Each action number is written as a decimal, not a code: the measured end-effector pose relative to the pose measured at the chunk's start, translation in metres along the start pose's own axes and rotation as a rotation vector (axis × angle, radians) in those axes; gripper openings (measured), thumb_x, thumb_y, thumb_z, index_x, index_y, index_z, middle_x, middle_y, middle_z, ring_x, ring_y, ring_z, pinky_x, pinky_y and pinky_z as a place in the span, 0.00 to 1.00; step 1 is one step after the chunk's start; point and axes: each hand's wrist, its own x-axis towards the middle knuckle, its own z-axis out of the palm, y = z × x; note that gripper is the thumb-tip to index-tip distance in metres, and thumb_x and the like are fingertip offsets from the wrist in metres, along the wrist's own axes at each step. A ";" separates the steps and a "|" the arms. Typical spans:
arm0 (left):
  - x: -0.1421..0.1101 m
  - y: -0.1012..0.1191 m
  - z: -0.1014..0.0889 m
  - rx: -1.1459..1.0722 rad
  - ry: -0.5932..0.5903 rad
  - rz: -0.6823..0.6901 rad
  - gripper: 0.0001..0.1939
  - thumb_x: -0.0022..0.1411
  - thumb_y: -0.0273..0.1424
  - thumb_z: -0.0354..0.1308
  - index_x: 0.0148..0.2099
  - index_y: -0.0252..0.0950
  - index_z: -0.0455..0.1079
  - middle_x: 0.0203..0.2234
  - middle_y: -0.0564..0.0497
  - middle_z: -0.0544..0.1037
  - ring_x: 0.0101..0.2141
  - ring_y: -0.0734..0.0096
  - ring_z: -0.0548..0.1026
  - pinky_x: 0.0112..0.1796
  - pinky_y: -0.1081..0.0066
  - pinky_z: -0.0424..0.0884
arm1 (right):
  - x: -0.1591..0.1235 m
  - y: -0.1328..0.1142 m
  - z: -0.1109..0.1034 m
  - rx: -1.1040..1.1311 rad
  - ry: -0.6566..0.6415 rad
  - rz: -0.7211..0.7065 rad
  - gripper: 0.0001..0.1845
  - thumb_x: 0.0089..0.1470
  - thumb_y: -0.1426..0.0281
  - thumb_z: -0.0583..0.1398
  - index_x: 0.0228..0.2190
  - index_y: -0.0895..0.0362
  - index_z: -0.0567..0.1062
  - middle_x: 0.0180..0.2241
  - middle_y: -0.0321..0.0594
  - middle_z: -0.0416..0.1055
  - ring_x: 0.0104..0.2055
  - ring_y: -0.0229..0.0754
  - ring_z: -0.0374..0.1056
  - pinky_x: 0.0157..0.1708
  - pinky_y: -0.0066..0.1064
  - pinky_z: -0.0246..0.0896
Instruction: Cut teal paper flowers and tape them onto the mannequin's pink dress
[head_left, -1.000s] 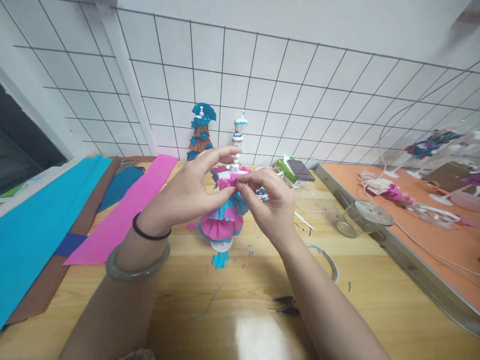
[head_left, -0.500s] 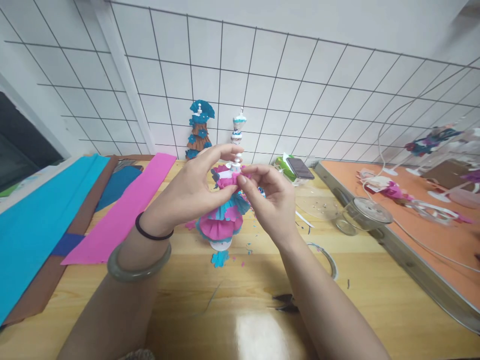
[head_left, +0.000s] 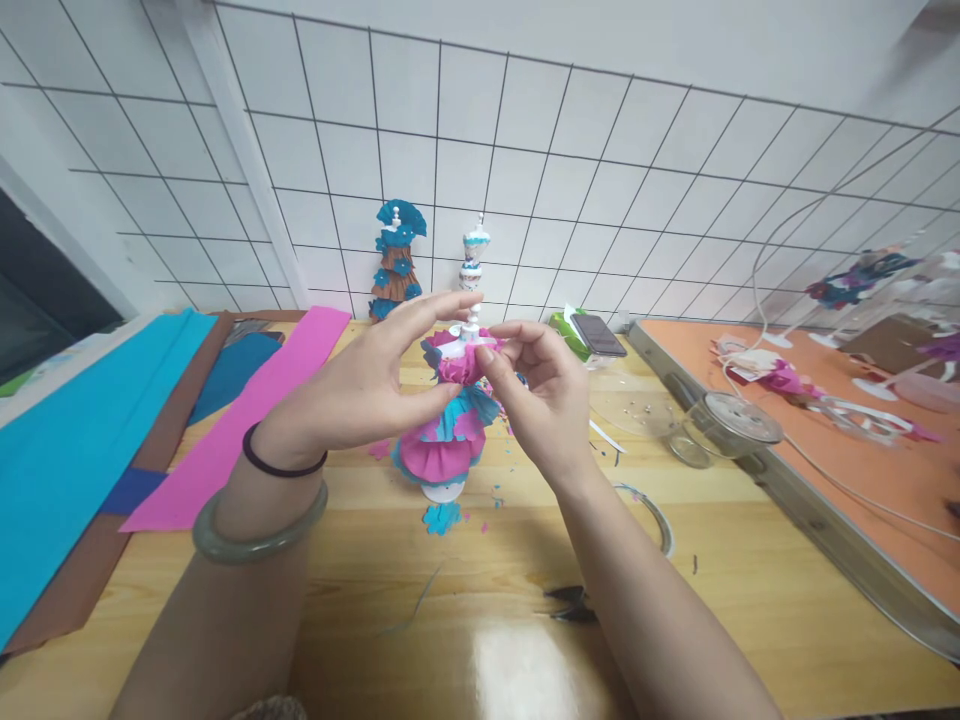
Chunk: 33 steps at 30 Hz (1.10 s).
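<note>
A small white dress form (head_left: 471, 328) stands upright at the middle of the table, wearing a ruffled pink and blue crepe paper dress (head_left: 442, 455). Around its upper part runs a band of pink crepe paper (head_left: 459, 370), pinched at its right edge between the thumb and fingers of my right hand (head_left: 541, 405). My left hand (head_left: 367, 375) curves round the left side, thumb and fingers wide apart. Its thumb tip is close to the lower edge of the pink band; whether they touch I cannot tell. A blue paper flower (head_left: 442, 518) lies before the base.
Blue (head_left: 97, 430), brown and pink (head_left: 247, 420) crepe sheets lie at left. Two decorated forms, one brown and teal (head_left: 395, 265), one white (head_left: 475, 250), stand behind. Pliers (head_left: 570, 604), a wire coil (head_left: 656, 520), a phone (head_left: 598, 335) and a clear jar (head_left: 731, 425) lie at right.
My left thumb has moved slightly left and down from the pink band, uncovering more of its front. My right hand keeps its pinch at the right edge.
</note>
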 end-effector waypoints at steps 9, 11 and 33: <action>0.003 -0.003 0.007 -0.024 0.080 0.023 0.26 0.58 0.37 0.57 0.59 0.46 0.60 0.56 0.51 0.67 0.57 0.60 0.64 0.57 0.61 0.63 | 0.000 -0.004 -0.002 -0.004 -0.011 -0.032 0.04 0.53 0.71 0.61 0.33 0.55 0.70 0.24 0.33 0.66 0.26 0.35 0.64 0.28 0.30 0.64; 0.004 -0.003 0.008 -0.022 0.091 0.032 0.26 0.58 0.37 0.58 0.58 0.45 0.60 0.56 0.50 0.67 0.56 0.61 0.65 0.57 0.61 0.63 | -0.001 -0.005 -0.003 -0.043 -0.034 -0.088 0.01 0.54 0.72 0.60 0.31 0.55 0.71 0.27 0.35 0.69 0.28 0.36 0.66 0.29 0.31 0.65; 0.005 0.003 0.011 0.035 0.089 0.029 0.26 0.57 0.31 0.55 0.59 0.44 0.59 0.56 0.50 0.67 0.56 0.60 0.65 0.56 0.60 0.64 | -0.004 -0.014 -0.002 -0.350 -0.073 -0.316 0.03 0.54 0.73 0.60 0.29 0.55 0.73 0.23 0.34 0.65 0.26 0.36 0.60 0.29 0.32 0.57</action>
